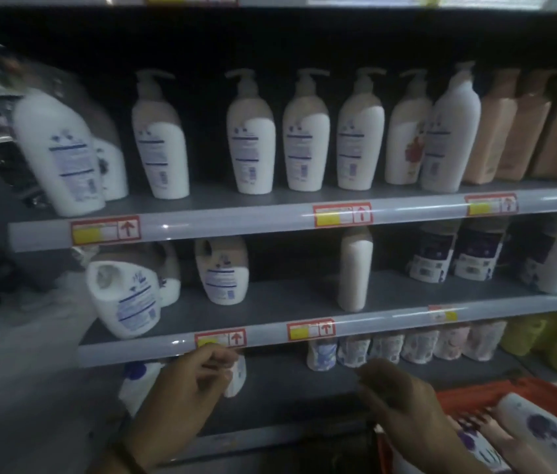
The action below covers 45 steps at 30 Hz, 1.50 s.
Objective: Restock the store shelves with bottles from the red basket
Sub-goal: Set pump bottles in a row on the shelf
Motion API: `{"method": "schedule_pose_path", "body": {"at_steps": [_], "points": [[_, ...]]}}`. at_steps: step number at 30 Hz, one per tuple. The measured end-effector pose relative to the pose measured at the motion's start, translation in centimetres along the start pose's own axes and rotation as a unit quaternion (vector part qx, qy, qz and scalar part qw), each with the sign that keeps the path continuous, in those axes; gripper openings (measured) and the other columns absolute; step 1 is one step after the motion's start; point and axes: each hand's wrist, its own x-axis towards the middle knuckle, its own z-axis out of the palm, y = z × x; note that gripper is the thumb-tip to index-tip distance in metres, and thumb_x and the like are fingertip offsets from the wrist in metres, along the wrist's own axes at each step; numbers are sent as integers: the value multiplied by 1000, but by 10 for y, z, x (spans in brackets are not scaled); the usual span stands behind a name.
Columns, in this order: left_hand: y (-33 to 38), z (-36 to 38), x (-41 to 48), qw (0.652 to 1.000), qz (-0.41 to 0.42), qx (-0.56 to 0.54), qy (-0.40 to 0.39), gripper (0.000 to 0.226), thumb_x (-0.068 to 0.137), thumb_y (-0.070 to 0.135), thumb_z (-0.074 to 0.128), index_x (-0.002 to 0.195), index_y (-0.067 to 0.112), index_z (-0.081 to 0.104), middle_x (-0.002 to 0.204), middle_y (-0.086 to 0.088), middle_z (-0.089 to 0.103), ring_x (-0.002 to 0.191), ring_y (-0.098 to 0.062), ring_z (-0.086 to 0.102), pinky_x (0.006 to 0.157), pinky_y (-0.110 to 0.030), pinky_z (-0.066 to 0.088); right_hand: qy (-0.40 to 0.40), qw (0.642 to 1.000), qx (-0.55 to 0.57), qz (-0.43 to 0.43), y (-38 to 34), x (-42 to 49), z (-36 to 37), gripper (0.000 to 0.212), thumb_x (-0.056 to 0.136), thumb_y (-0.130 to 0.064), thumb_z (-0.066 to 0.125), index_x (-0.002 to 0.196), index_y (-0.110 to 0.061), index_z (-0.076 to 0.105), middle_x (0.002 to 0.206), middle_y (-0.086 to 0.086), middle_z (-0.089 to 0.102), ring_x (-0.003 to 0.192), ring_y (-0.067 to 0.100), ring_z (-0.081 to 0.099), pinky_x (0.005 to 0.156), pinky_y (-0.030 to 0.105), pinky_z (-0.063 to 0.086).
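Head view looks at three shelves of pump and refill bottles, with both hands low in the frame. Left hand (188, 388) has its grip loosely curled just under the front rail of the middle shelf (390, 325); a small white bottle (236, 376) on the bottom shelf sits right at its fingertips, but blur hides whether the fingers actually hold it or only touch it. Right hand (403, 405) is flat and spread, grip open and holding nothing, hovering between the bottom shelf and the red basket (475, 393).

As a judgement, the job is partway done. Well above both grips, the top shelf carries a nearly full row of white pump bottles (306, 131), with one gap near its left end. The middle shelf has wide bare stretches either side of a lone white bottle (355, 268). Below and right of the right grip, the basket holds at least one white bottle with purple flowers (540, 429), and apparently more around it, so stock remains to place.

Room for moving: the bottom shelf is bare directly ahead of the right grip, with a row of small bottles (403, 347) just beyond it. The middle shelf's rail overhangs the left grip closely, so lifting anything there means clearing that edge first. The basket's rim lies just beside the right wrist.
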Motion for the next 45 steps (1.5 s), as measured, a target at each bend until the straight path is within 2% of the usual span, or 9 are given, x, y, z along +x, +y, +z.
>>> {"method": "schedule_pose_path", "body": {"at_steps": [3, 9, 19, 22, 30, 36, 39, 42, 45], "points": [[-4, -30, -9, 998, 14, -17, 51, 27, 93, 0, 72, 102, 26, 74, 99, 17, 78, 93, -1, 74, 80, -12, 53, 0, 999, 36, 8, -20, -5, 1, 27, 86, -6, 86, 94, -32, 79, 88, -17, 80, 82, -5, 75, 79, 13, 55], [16, -91, -7, 990, 44, -60, 122, 23, 95, 6, 71, 106, 26, 74, 105, 16, 77, 99, -4, 73, 83, -19, 57, -6, 994, 88, -59, -96, 3, 15, 22, 89, -4, 82, 98, -23, 79, 87, -5, 80, 79, 11, 76, 76, 28, 60], [51, -183, 35, 965, 104, -77, 226, 23, 95, 11, 72, 106, 31, 73, 103, 20, 76, 95, -4, 74, 89, -37, 58, -35, 972, 167, -160, -244, 50, 50, 12, 94, -15, 79, 101, -25, 77, 92, -7, 80, 86, 9, 74, 80, 26, 60], [48, -201, 48, 954, 117, -104, 256, 26, 95, 8, 71, 106, 32, 72, 104, 20, 76, 94, -3, 74, 89, -36, 57, -35, 964, 175, -199, -279, 70, 66, 11, 94, -13, 79, 101, -22, 76, 92, -4, 79, 86, 14, 74, 79, 33, 63], [24, -223, 82, 926, 132, -135, 327, 28, 95, 10, 71, 108, 35, 68, 109, 18, 71, 94, -1, 70, 73, -15, 54, -10, 951, 144, -274, -355, 133, 121, 14, 96, -20, 76, 108, -27, 73, 95, -14, 74, 94, -2, 69, 80, 22, 60], [10, -235, 103, 899, 123, -90, 411, 35, 89, 29, 71, 118, 43, 57, 129, 13, 56, 111, -2, 61, 91, -32, 54, 43, 935, 103, -337, -389, 186, 164, 19, 94, -26, 76, 111, -24, 69, 99, -11, 71, 94, 4, 67, 86, 34, 59], [11, -241, 116, 883, 92, -56, 456, 54, 94, 31, 69, 143, 37, 47, 144, 6, 43, 129, -14, 52, 97, -33, 47, 68, 930, 95, -348, -403, 211, 179, 24, 94, -34, 76, 113, -25, 64, 98, -9, 67, 90, 7, 66, 83, 40, 60], [6, -232, 129, 884, 74, -23, 462, 72, 95, 47, 62, 158, 36, 28, 160, 6, 33, 142, -20, 43, 112, -47, 43, 62, 933, 98, -340, -408, 231, 192, 30, 92, -45, 75, 115, -29, 61, 97, -9, 68, 92, 11, 67, 82, 45, 60], [-5, -217, 141, 897, 76, 15, 435, 77, 99, 53, 56, 163, 34, 18, 157, 5, 40, 138, -18, 47, 117, -37, 34, 46, 935, 83, -343, -405, 240, 202, 37, 85, -50, 74, 113, -32, 59, 97, -9, 68, 90, 12, 68, 82, 46, 60]]}}
